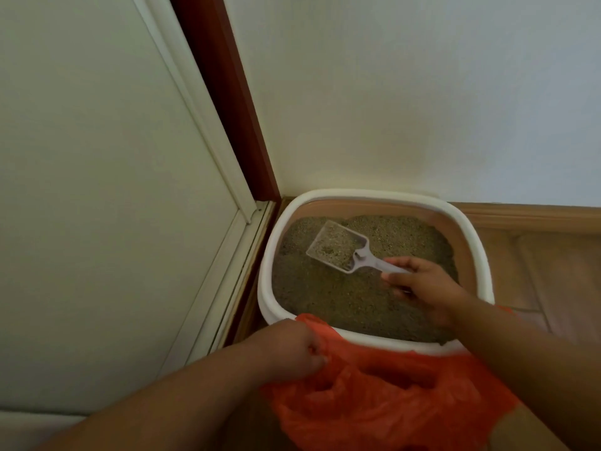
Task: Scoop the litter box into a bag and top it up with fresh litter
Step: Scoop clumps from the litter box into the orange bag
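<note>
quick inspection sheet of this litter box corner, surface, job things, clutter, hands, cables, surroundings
surface: wooden floor, bare to the right of the box
litter box: white-rimmed litter box in the corner, filled with grey-brown litter
scoop: pale plastic scoop over the litter, some litter in its pan
bag: orange plastic bag at the near rim of the box, mouth held open
clutter: nothing seen
hands: left hand grips the bag's edge; right hand holds the scoop's handle
cables: nothing seen
surroundings: white wall behind, white door to the left with dark red trim, wooden baseboard; no fresh litter supply in view
</note>
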